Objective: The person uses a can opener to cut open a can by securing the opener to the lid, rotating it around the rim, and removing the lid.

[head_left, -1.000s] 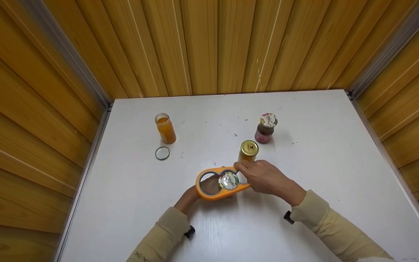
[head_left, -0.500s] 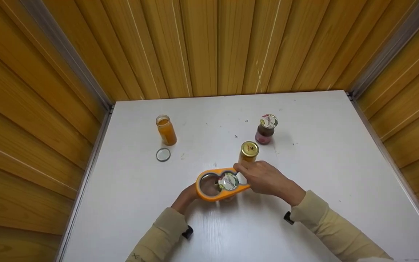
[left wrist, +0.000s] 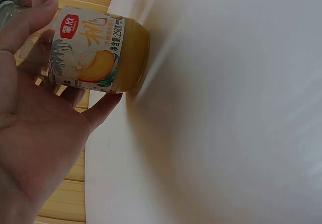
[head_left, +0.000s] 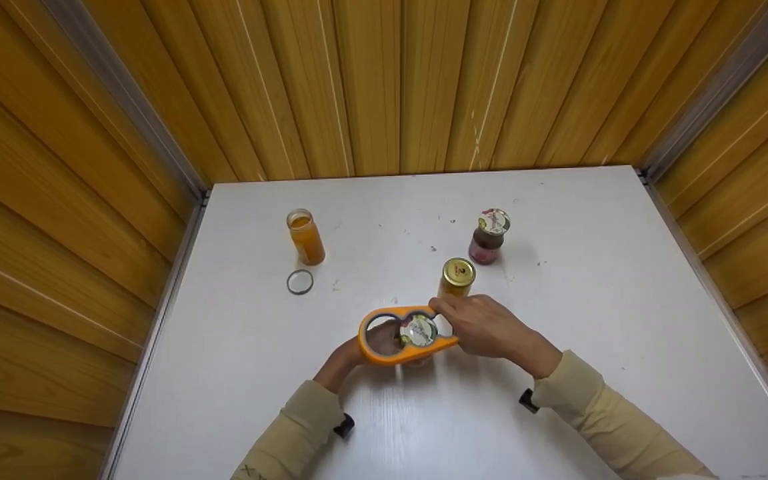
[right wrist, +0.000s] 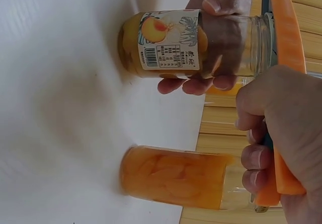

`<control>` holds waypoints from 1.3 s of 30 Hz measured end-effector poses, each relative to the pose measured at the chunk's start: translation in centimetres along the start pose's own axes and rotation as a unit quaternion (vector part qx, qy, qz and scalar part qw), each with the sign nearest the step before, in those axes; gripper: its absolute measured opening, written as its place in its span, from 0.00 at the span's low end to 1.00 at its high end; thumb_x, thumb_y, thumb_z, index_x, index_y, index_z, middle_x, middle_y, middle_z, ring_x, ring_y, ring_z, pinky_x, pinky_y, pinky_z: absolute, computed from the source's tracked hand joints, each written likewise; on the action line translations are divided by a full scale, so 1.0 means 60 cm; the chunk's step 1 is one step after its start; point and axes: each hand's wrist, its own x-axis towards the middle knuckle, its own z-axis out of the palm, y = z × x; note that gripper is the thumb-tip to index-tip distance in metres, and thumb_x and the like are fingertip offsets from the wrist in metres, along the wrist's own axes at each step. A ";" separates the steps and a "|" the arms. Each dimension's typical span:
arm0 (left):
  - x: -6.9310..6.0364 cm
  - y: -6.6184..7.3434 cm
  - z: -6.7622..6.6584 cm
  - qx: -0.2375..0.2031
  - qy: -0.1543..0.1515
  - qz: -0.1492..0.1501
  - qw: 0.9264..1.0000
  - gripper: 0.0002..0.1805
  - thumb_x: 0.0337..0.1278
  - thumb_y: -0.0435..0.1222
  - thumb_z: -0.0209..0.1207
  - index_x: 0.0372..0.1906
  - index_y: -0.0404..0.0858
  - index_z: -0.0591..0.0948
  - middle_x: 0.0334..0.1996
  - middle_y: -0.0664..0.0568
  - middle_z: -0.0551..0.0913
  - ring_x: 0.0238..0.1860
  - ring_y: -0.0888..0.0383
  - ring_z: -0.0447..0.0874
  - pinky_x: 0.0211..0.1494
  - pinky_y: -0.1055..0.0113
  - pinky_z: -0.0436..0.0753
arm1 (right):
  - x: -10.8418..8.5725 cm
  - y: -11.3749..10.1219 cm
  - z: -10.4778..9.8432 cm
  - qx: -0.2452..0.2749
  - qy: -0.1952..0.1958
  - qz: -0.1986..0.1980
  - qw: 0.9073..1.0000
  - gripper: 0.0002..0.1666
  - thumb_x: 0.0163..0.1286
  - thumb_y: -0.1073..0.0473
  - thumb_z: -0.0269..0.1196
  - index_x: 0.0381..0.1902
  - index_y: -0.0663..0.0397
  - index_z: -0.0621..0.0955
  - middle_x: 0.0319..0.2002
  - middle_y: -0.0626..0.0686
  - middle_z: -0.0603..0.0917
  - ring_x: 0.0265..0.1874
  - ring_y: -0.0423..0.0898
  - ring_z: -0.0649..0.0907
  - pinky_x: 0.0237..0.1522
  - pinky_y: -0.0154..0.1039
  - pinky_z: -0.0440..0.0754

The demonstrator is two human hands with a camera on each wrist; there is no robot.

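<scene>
Your left hand [left wrist: 43,121] grips the jar [right wrist: 171,43], your right hand [head_left: 491,327] the orange opener [head_left: 414,353] around its lid [head_left: 419,330]: apparently loosening; twist, bracing firmly.

Make the held jar [left wrist: 95,53] the middle of the clock, with 12 o'clock far away. Its lid [head_left: 419,331] sits in a ring of the opener [head_left: 411,353], and the bigger ring is at 9 o'clock. The left hand [left wrist: 45,118] goes round the jar from 9 o'clock. The right hand [head_left: 489,325] is on the opener at 3 o'clock. At 1 o'clock, near, stands the next jar [head_left: 456,288]; the back jar [head_left: 488,239] is farther out the same way. At 10 o'clock is the open jar [head_left: 307,241], with a loose lid [head_left: 300,282] at its 6 o'clock. These stand or lie on the worktop [head_left: 224,333].
</scene>
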 end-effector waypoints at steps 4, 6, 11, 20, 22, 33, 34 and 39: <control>0.004 0.001 0.002 -0.005 0.001 0.022 1.000 0.43 0.64 0.34 0.69 0.79 0.37 0.62 0.76 0.46 0.68 0.74 0.63 0.64 0.78 0.66 0.60 | -0.001 0.000 -0.007 0.003 0.009 -0.004 1.000 0.31 0.57 0.68 0.73 0.55 0.50 0.72 0.39 0.49 0.78 0.25 0.44 0.75 0.30 0.40 0.79; 0.004 0.000 0.002 -0.003 0.010 0.022 1.000 0.42 0.63 0.34 0.69 0.79 0.37 0.62 0.75 0.48 0.69 0.74 0.63 0.65 0.78 0.65 0.60 | -0.002 0.000 -0.010 0.005 0.014 -0.006 1.000 0.32 0.55 0.69 0.74 0.54 0.50 0.72 0.38 0.49 0.77 0.25 0.44 0.75 0.29 0.40 0.79; -0.005 -0.005 -0.002 -0.014 0.032 0.011 0.999 0.39 0.66 0.38 0.67 0.77 0.34 0.65 0.73 0.48 0.72 0.73 0.58 0.67 0.77 0.63 0.61 | -0.006 0.000 -0.014 0.016 0.009 0.007 1.000 0.31 0.56 0.69 0.73 0.53 0.50 0.71 0.36 0.48 0.78 0.24 0.44 0.74 0.29 0.40 0.79; -0.021 -0.014 -0.025 -0.051 0.060 0.047 0.996 0.38 0.59 0.35 0.70 0.73 0.31 0.70 0.66 0.42 0.77 0.65 0.52 0.75 0.72 0.52 0.71 | -0.013 -0.003 -0.021 0.033 0.000 0.024 0.999 0.30 0.57 0.70 0.72 0.52 0.48 0.70 0.41 0.48 0.83 0.27 0.43 0.79 0.33 0.40 0.83; -0.019 -0.017 -0.031 -0.056 0.060 0.060 0.995 0.38 0.57 0.33 0.71 0.73 0.33 0.71 0.65 0.45 0.78 0.65 0.52 0.74 0.73 0.51 0.70 | -0.015 -0.003 -0.022 0.037 -0.002 0.029 0.999 0.31 0.56 0.69 0.73 0.52 0.47 0.70 0.43 0.48 0.84 0.28 0.43 0.80 0.35 0.40 0.83; -0.014 -0.029 -0.074 -0.005 0.138 -0.013 0.990 0.29 0.61 0.38 0.72 0.66 0.44 0.76 0.61 0.55 0.79 0.65 0.54 0.73 0.75 0.51 0.67 | -0.026 -0.002 -0.027 0.028 -0.016 0.048 0.998 0.38 0.53 0.67 0.76 0.60 0.47 0.72 0.41 0.46 0.81 0.28 0.42 0.77 0.34 0.38 0.82; -0.013 -0.029 -0.076 -0.007 0.147 -0.023 0.989 0.29 0.62 0.38 0.72 0.66 0.44 0.76 0.62 0.54 0.79 0.66 0.53 0.73 0.75 0.50 0.67 | -0.028 -0.002 -0.028 0.028 -0.015 0.048 0.998 0.39 0.53 0.67 0.77 0.60 0.48 0.72 0.40 0.46 0.81 0.28 0.42 0.77 0.34 0.39 0.81; -0.008 -0.028 -0.089 -0.008 0.194 -0.064 0.979 0.33 0.58 0.34 0.72 0.69 0.43 0.74 0.64 0.49 0.78 0.68 0.49 0.72 0.75 0.48 0.66 | -0.035 -0.001 -0.023 0.033 -0.012 0.056 0.998 0.40 0.52 0.67 0.77 0.61 0.49 0.73 0.40 0.47 0.81 0.29 0.42 0.78 0.34 0.40 0.82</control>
